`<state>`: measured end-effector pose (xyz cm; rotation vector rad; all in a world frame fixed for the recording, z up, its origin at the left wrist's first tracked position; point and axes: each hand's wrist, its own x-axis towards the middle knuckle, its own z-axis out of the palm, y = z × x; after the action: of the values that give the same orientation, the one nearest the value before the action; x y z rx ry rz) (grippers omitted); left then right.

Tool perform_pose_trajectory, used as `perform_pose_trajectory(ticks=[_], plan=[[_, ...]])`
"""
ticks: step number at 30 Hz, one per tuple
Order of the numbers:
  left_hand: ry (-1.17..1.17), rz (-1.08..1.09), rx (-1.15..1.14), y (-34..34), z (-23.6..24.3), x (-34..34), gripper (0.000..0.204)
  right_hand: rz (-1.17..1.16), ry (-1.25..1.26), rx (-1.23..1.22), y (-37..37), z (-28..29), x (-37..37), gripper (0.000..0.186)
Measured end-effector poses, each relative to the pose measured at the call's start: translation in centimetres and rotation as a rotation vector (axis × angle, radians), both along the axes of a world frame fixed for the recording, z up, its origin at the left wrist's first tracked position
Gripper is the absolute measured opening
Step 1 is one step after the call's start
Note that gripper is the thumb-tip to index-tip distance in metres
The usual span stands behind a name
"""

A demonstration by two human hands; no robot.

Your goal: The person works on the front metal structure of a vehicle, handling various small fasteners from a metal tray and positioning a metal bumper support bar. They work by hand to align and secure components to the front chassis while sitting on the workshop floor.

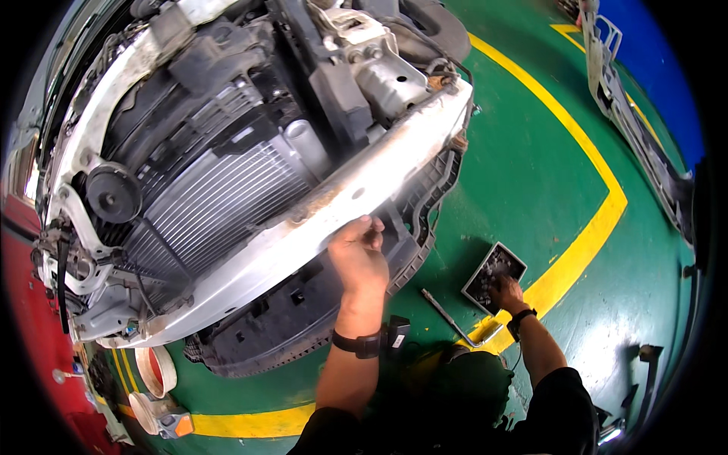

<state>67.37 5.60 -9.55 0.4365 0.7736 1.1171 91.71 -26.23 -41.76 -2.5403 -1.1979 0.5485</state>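
My left hand (358, 256) is raised at the front of a car with its bumper cover off, beside the lower edge of the white bumper beam (265, 262). Its fingers are curled in; whatever they may hold is too small to make out. My right hand (506, 294) reaches into a grey open box (518, 258) on the floor, among small dark pieces of hardware (497, 265). The pieces and the box hide its fingertips. A metal wrench with a bent end (447, 315) lies on the floor left of the box.
Behind the beam sits the finned radiator (220, 193), with a round black horn (114, 193) to its left. A black plastic undertray (280, 330) juts out below. Round tape rolls (155, 371) lie at lower left. A long grey trim part (644, 136) stands at far right.
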Motion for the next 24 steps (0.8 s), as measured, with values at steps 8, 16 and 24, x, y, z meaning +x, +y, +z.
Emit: perform_pose_trajectory(ticks=[8,16,24], plan=[[-0.049,-0.022,-0.047,0.1,0.3,-1.1,0.01,0.029,-0.227,0.158,-0.1,-0.3,-2.4,0.043],[-0.088,-0.057,-0.059,0.2,0.1,-1.2,0.01,0.029,-0.044,0.064,-0.5,-0.7,-0.7,0.037],[-0.109,-0.076,-0.068,0.0,0.3,-0.8,0.01,0.018,0.006,0.024,-1.4,-1.0,-0.2,0.037]])
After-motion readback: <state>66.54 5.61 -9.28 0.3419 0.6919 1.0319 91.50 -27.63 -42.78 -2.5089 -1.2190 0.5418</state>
